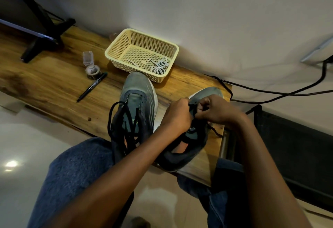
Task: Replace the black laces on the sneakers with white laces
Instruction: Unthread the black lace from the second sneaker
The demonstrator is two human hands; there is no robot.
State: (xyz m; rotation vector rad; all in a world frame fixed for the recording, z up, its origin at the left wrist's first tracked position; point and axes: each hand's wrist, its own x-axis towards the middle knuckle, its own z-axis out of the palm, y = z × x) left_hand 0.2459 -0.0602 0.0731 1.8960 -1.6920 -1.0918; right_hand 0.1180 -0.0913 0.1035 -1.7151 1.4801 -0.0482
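While both sneakers sit at the near right end of the wooden shelf (54,83), neither carries a white lace yet, so the job looks to be in its early, unlacing stage. The left sneaker (137,99) has its black laces (126,125) pulled loose and hanging over the tongue, though not taken out. On the right sneaker (191,137), by the shelf's right edge, the left hand (177,117) is curled against the upper and the right hand (214,111) pinches what seems to be black lace at the eyelets (the exact grip is hidden). White laces (159,66) wait in the near right corner of the cream basket (115,49) at the shelf's back edge. Removing both black laces and all the relacing remains.
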